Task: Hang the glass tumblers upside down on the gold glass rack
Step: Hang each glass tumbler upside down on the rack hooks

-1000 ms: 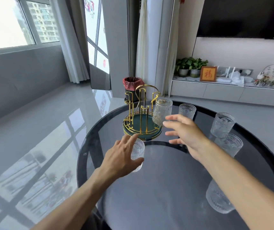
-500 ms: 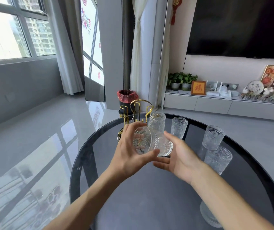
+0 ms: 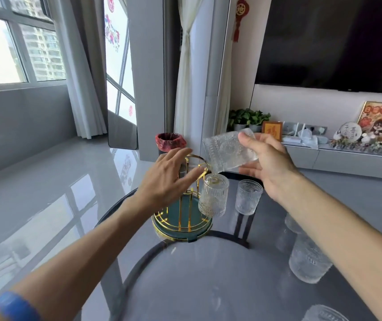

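Note:
My right hand (image 3: 267,164) grips a patterned glass tumbler (image 3: 228,151), tilted with its mouth down-left, above the gold glass rack (image 3: 183,218). The rack has gold wire pegs on a round green base with a gold rim. One tumbler (image 3: 213,196) hangs upside down on a right-side peg. My left hand (image 3: 170,180) is open, fingers spread, in front of the rack's top loop and holds nothing. An upright tumbler (image 3: 248,196) stands just right of the rack. Two more tumblers (image 3: 308,262) stand at the right, partly behind my right forearm, and another (image 3: 324,313) shows at the bottom edge.
The rack and glasses stand on a round dark glass table (image 3: 185,286). A red-lined bin (image 3: 170,141) stands on the floor beyond the table. A low white cabinet (image 3: 347,158) with plants and ornaments runs along the far wall under a television.
The tumbler passed from my left hand to my right hand, which lifted it up and to the right above the rack. My left hand let go and now hovers open by the rack.

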Demonstrator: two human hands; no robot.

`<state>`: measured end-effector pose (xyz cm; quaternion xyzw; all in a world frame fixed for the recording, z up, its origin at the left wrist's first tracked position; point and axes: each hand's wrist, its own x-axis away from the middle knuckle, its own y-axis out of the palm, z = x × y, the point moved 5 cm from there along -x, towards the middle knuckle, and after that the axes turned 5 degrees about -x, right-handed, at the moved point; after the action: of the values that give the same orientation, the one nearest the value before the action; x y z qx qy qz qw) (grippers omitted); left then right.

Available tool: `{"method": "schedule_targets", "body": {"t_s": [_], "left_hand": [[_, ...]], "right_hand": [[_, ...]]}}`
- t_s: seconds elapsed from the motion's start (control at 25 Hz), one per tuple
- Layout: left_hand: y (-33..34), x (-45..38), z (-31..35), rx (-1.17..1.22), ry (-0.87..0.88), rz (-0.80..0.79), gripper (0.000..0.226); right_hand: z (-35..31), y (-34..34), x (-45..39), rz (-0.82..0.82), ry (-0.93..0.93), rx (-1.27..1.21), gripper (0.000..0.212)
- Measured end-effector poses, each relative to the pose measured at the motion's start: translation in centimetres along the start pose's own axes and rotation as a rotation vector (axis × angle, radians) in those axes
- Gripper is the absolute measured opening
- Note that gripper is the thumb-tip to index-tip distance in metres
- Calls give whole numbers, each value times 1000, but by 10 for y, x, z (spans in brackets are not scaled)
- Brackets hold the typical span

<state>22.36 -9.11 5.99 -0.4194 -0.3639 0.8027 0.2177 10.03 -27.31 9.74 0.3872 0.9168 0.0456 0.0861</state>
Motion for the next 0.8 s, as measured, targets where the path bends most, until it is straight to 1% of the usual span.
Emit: {"method": "schedule_targets", "body": {"t_s": [0.08,0.16,0.2,0.28,0.36,0.52,0.6,0.68,0.8], "left_hand": [[12,-15,-17,-195,16,9,65],[26,-21,-33,-235,31,-42,65],[30,-23,-39,-228,34,-41,64],[31,-26,-45,-216,45,18,59],[29,-27,-44,-207,58,50,54],[30,-23,-47,-191,45,22,54],[30,-22,-48,-195,31,19,58],[30,-21,-46,-188,25,24,60],[31,-21,-46,-170,16,36,57]], "right_hand": [[-15,7,-32,47,-191,144,40],[-19,17,-63,30,-356,382,42],[-14,23,-75,-5,-392,497,46],[3,33,-95,-100,-375,638,55],[20,39,-110,-174,-341,738,54],[41,51,-120,-376,-333,840,54],[48,59,-118,-463,-358,981,57],[55,64,-118,-524,-369,1107,60],[64,70,-119,-568,-348,1182,60]]}}
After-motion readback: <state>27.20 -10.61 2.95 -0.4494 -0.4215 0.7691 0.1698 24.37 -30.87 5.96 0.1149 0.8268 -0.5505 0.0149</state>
